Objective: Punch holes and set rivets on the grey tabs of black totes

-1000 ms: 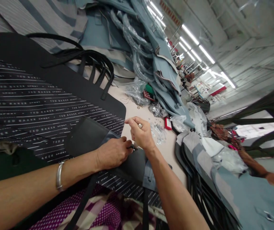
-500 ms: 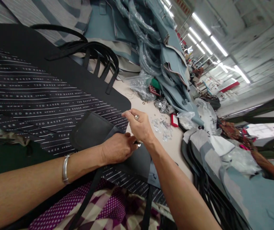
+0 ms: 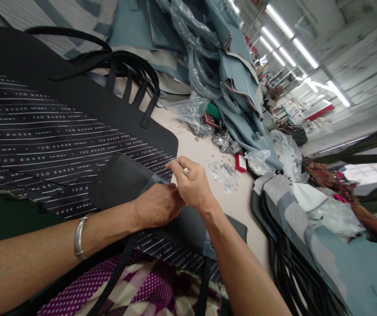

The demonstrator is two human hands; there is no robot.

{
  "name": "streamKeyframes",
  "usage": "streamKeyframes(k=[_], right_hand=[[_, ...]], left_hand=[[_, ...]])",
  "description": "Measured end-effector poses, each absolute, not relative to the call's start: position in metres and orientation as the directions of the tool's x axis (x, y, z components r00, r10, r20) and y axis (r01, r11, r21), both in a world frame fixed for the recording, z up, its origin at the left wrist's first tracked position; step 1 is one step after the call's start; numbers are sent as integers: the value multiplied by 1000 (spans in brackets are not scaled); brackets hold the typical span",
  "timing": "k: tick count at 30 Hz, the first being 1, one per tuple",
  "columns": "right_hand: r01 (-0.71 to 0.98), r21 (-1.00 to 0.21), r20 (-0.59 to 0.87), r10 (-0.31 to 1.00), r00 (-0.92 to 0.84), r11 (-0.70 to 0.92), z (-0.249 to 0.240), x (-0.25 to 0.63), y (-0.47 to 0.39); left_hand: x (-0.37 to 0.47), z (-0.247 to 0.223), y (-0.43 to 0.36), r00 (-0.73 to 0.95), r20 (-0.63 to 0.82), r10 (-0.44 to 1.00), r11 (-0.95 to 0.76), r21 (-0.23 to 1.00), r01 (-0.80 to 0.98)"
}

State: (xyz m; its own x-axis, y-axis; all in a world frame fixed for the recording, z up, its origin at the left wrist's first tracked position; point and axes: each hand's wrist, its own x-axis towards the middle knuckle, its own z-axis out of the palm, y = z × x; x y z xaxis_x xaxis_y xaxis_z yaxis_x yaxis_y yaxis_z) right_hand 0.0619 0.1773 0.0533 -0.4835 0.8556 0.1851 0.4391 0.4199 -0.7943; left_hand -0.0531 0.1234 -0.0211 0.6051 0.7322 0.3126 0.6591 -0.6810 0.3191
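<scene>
My right hand (image 3: 194,182) is closed in a fist around a slim tool, whose pale end (image 3: 186,171) pokes out by the thumb; the rest of it is hidden. Tight against it, my left hand (image 3: 158,204) has its fingers curled, and their tips are out of sight behind the right hand. Both hands are over a smooth black panel (image 3: 117,182) with a grey-blue band across it. This lies on black lining printed with white lines and lettering (image 3: 66,131), joined to a plain black border (image 3: 116,105).
Small clear discs (image 3: 226,175) and a red-edged box (image 3: 241,162) lie on the pale tabletop (image 3: 204,151). Black straps (image 3: 135,66) arch behind. Blue-grey pieces in plastic (image 3: 204,52) are heaped at the back. Stacked black-edged panels (image 3: 267,210) stand at right.
My hands have drawn closer together, and the shiny bit that showed between them is now covered. The left hand and forearm sit slightly further left. The view has shifted a little.
</scene>
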Motion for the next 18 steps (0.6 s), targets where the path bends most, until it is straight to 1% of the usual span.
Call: streamKeyframes(k=[2, 5, 6, 8, 10, 11, 12, 13, 14, 15, 16, 17, 18], right_hand=[[379, -845, 225, 894, -387, 377, 61, 73, 173], [187, -917, 339, 935, -102, 353, 68, 85, 167], [114, -930, 350, 937, -19, 349, 66, 87, 165], [0, -955, 297, 953, 62, 297, 57, 90, 162], [-29, -981, 192, 981, 32, 193, 47, 96, 160], [4, -991, 132, 991, -3, 132, 45, 102, 158], [83, -994, 74, 996, -43, 78, 45, 109, 153], [207, -977, 21, 996, -83, 38, 49, 119, 146], [366, -930, -43, 990, -131, 8, 54, 130, 136], [536, -844, -112, 979, -173, -2, 62, 143, 122], [688, -725, -180, 962, -207, 12, 69, 156, 105], [802, -596, -249, 940, -231, 39, 76, 168, 87], [875, -479, -316, 916, -246, 69, 81, 178, 67]], left_hand=[[-54, -17, 122, 600, 303, 741, -672, 330, 664], [-55, -12, 121, 574, 295, 764, -645, 346, 681], [-55, -12, 121, 562, 295, 773, -634, 349, 689], [-55, -12, 121, 542, 297, 786, -618, 350, 704], [-55, -12, 120, 535, 301, 790, -613, 345, 711], [-55, -13, 120, 534, 305, 789, -614, 343, 711], [-56, -14, 120, 532, 310, 788, -615, 341, 711], [-56, -15, 120, 530, 316, 787, -616, 342, 710], [-57, -16, 120, 524, 324, 787, -615, 345, 709], [-57, -17, 120, 518, 332, 789, -613, 351, 708], [-57, -18, 121, 511, 341, 789, -612, 358, 705], [-58, -18, 122, 506, 351, 788, -613, 365, 700], [-58, -18, 123, 502, 363, 785, -617, 373, 693]])
